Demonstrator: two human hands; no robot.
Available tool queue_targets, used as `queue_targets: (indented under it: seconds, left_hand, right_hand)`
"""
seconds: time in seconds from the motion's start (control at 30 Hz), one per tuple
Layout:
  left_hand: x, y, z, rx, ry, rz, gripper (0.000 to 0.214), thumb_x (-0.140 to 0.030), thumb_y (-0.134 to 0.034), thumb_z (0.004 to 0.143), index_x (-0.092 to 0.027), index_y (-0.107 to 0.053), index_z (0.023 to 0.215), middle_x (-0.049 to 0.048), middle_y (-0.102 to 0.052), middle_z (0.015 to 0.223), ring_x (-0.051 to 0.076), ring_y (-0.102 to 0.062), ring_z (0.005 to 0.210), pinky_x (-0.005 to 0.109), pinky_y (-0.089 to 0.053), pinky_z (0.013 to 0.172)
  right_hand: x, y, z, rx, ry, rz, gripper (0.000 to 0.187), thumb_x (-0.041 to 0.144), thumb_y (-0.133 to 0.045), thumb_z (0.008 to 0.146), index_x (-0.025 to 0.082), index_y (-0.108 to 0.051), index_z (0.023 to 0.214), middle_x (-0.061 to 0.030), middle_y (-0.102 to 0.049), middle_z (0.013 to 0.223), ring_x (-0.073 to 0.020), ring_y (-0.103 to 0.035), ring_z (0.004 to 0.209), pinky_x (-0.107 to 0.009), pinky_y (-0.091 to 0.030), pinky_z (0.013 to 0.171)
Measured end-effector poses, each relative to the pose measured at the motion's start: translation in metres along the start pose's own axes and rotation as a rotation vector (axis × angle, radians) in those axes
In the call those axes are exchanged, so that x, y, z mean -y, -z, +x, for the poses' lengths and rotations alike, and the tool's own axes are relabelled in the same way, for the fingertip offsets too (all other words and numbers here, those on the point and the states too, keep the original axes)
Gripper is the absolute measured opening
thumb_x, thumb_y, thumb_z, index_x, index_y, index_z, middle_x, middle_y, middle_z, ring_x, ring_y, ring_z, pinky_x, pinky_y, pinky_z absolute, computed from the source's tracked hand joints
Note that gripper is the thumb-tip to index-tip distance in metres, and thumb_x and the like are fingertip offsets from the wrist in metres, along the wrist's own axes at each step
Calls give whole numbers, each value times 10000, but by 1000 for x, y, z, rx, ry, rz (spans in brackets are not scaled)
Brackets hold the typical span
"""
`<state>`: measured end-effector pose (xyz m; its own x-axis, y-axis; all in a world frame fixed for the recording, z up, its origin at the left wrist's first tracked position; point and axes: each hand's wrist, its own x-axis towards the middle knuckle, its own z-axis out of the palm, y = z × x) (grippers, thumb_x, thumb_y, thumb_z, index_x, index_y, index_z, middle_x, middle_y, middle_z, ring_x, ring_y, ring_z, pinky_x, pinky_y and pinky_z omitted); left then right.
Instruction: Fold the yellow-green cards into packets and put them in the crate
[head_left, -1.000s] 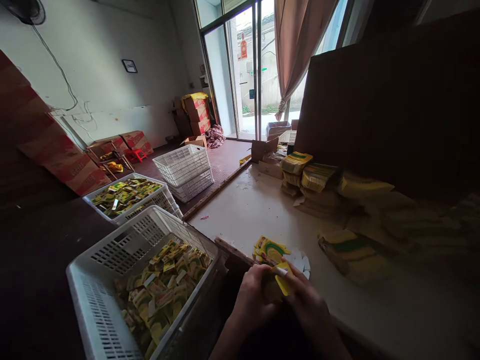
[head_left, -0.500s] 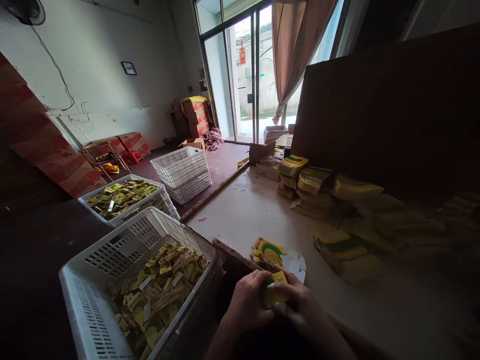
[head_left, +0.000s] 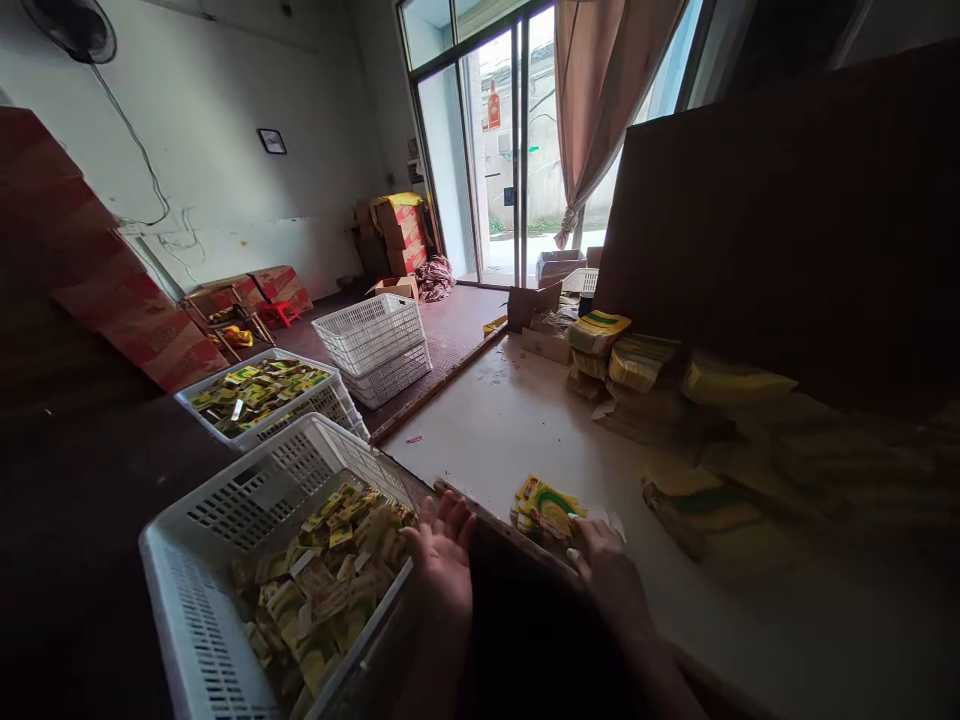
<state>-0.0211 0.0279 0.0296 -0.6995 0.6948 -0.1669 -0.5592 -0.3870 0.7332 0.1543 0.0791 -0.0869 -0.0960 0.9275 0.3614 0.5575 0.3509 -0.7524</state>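
My left hand (head_left: 442, 555) is open, palm up, fingers spread, at the near right rim of a white plastic crate (head_left: 225, 500) filled with small yellow-green folded boxes (head_left: 330, 570). It holds nothing. My right hand (head_left: 607, 565) rests on the white table (head_left: 517, 420), its fingertips reaching to a small stack of flat yellow-green cartons (head_left: 547, 505). Its fingers are partly hidden in shadow.
A second white crate (head_left: 259, 395) of folded boxes stands behind the first, and empty stacked crates (head_left: 371, 345) sit on the floor. Bundles of flat cartons (head_left: 637, 365) line the table's right side before a tall brown cardboard sheet (head_left: 787, 210). Red boxes lean at left.
Both hands held one small yellow box together. Now they have parted: the left moved to the crate and is empty, the right moved to the flat cartons.
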Motion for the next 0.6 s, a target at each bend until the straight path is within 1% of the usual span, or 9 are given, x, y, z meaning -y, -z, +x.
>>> queue_targets:
  seconds: [0.07,0.13,0.2,0.27,0.33,0.4,0.5,0.6]
  left_hand:
    - [6,-2,-7,57,92,45,1074,-716,-835,288,-174,-515,1158,142,-630,1108,232,-640,857,315,-521,661]
    - [14,-1,-16,117,178,132,1058,-671,-863,312,-147,-516,1164,121,-644,1047,195,-633,798,280,-512,634]
    - [21,1,-23,170,246,234,1028,-637,-878,340,-118,-519,1152,101,-647,985,166,-621,760,254,-497,617]
    - [27,6,-27,234,262,311,971,-622,-875,399,-109,-517,1141,83,-642,961,141,-615,748,234,-486,620]
    - [30,10,-28,306,254,353,882,-606,-859,496,-115,-516,1144,70,-638,976,111,-609,741,211,-474,628]
    - [32,12,-28,350,259,371,815,-582,-851,548,-117,-526,1134,61,-638,978,86,-600,720,195,-464,632]
    - [31,9,-28,362,277,376,784,-566,-870,507,-104,-557,1057,46,-644,903,64,-577,659,186,-448,614]
    - [31,6,-27,352,300,394,797,-564,-887,432,-92,-574,992,33,-642,825,60,-560,623,183,-431,584]
  right_hand:
    - [-3,-5,-1,-17,21,-34,400,68,-445,732,58,-686,1050,-178,-650,960,-314,-625,942,-499,-507,858]
    - [-5,-9,-3,-47,43,-62,408,49,-421,727,88,-682,1038,-156,-657,971,-283,-634,923,-446,-519,839]
    - [-7,-13,-5,-93,62,-86,414,55,-398,738,95,-666,1051,-155,-660,1000,-270,-637,909,-422,-523,814]
    - [-10,-16,-6,-150,86,-107,426,83,-402,746,73,-641,1098,-172,-653,1040,-282,-629,932,-438,-516,826]
    - [-12,-18,-6,-199,116,-120,456,92,-406,733,53,-618,1135,-182,-648,1053,-291,-620,960,-452,-505,854]
    - [-13,-20,-6,-226,145,-120,446,76,-383,732,66,-621,1109,-171,-657,1020,-275,-627,920,-441,-508,841]
    - [-11,-23,-4,-242,165,-105,432,48,-345,730,86,-627,1055,-159,-659,948,-264,-632,853,-439,-511,792]
    - [-8,-24,-3,-259,149,-77,452,58,-370,700,82,-594,1091,-179,-641,979,-292,-622,877,-484,-499,805]
